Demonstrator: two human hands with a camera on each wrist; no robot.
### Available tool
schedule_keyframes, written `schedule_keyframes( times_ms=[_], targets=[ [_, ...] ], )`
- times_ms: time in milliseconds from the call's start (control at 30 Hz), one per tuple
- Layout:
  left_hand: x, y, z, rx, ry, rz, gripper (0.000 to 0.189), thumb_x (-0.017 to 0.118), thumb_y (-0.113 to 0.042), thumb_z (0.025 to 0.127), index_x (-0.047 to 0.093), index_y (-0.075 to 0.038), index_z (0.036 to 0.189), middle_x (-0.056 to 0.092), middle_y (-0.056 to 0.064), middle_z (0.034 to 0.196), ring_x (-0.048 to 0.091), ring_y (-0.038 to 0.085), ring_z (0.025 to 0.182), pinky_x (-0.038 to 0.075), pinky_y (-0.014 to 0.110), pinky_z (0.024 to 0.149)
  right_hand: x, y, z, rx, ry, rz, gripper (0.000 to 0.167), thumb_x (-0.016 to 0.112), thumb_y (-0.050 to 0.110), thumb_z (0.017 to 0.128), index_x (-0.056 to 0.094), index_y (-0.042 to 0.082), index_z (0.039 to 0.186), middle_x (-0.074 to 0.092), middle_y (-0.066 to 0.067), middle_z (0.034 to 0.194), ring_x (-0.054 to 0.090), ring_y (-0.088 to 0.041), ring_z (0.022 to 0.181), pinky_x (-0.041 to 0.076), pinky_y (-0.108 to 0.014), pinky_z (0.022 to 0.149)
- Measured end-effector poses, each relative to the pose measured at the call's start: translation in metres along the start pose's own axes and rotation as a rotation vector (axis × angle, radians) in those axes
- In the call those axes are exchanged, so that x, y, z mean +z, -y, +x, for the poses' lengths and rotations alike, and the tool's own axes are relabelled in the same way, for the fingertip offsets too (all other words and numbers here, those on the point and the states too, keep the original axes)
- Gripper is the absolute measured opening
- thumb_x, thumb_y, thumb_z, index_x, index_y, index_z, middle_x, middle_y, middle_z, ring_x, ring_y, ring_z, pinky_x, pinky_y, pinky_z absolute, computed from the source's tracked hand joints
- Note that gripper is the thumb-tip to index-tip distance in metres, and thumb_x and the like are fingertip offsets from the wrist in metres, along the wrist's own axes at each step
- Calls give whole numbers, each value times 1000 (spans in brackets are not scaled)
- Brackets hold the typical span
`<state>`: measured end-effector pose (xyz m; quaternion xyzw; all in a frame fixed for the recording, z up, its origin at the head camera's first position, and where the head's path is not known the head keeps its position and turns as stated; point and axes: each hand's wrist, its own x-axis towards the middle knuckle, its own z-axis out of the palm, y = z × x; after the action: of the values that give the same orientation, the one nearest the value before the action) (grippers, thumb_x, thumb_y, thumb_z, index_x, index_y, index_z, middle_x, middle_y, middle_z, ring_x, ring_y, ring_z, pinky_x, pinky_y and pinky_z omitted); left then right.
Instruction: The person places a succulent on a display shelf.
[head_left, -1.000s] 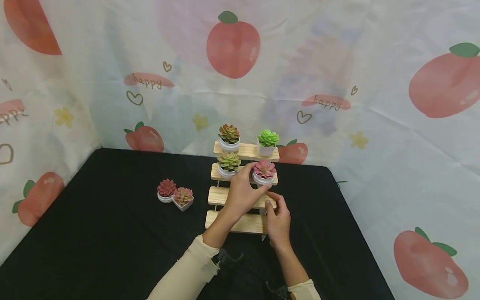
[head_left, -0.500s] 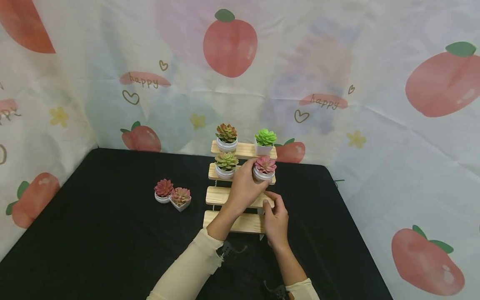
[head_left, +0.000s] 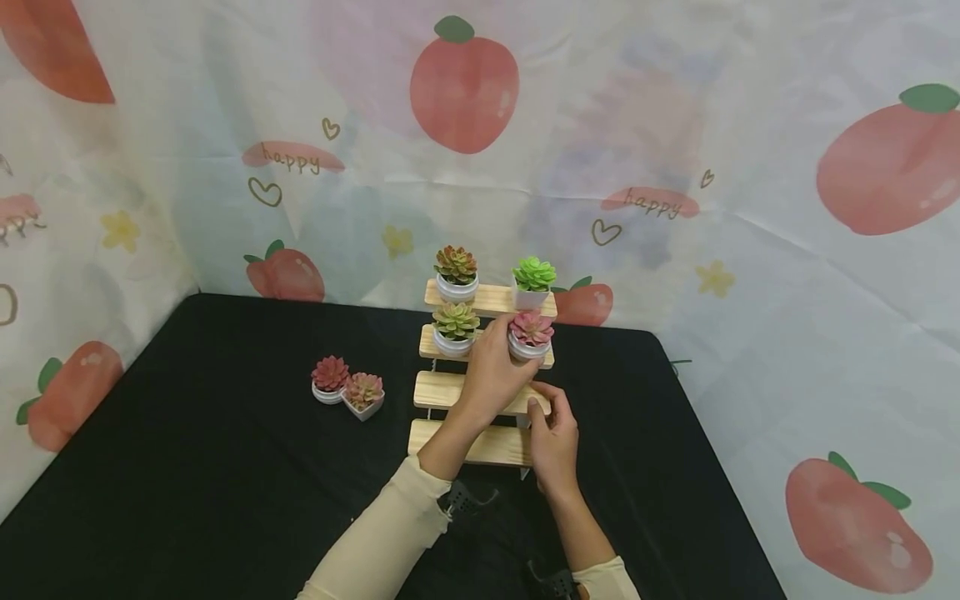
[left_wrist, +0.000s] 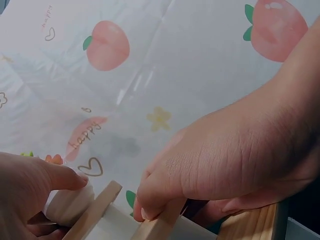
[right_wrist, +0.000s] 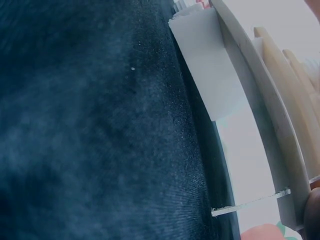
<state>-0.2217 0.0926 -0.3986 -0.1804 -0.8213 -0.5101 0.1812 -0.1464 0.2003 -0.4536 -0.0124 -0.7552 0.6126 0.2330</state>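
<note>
Six plants in all, four at the stand (head_left: 423, 435), two off to its left on the black table (head_left: 225, 483)! Two hands at work here: the left hand (head_left: 489, 371) has the pink plant (head_left: 532, 330), pinching its round white pot between thumb and fingers, right at the right end of the second board (head_left: 426, 342) from the top. Whether that pot touches the wood, I can't tell. The right hand (head_left: 555, 442), thumb in front, grips the right end of the third board (head_left: 433, 390).

Count the boards: four, stepped. On the top board (head_left: 495, 300), two plants: the brown plant (head_left: 456, 265) at left, the bright green plant (head_left: 535, 273) at right. One pale green plant (head_left: 456, 322) sits left on the second. And the pair on the table? The red plant (head_left: 330, 373) and the peach plant (head_left: 364, 390), pots side by side. Four round pots, two angular, all white!
</note>
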Motion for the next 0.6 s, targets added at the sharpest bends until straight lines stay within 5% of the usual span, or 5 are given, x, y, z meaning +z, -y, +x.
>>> schedule_keyframes(
  times_ms=[600],
  targets=[
    [-10, -11, -15, -83, 31, 48, 87, 90, -9, 82, 39, -2, 152, 58, 18, 138, 57, 28, 126, 50, 44, 101, -2, 1, 0, 29, 23, 9, 25, 57, -3, 103, 65, -3, 126, 65, -18, 121, 46, -14, 63, 41, -21, 56]
  ],
)
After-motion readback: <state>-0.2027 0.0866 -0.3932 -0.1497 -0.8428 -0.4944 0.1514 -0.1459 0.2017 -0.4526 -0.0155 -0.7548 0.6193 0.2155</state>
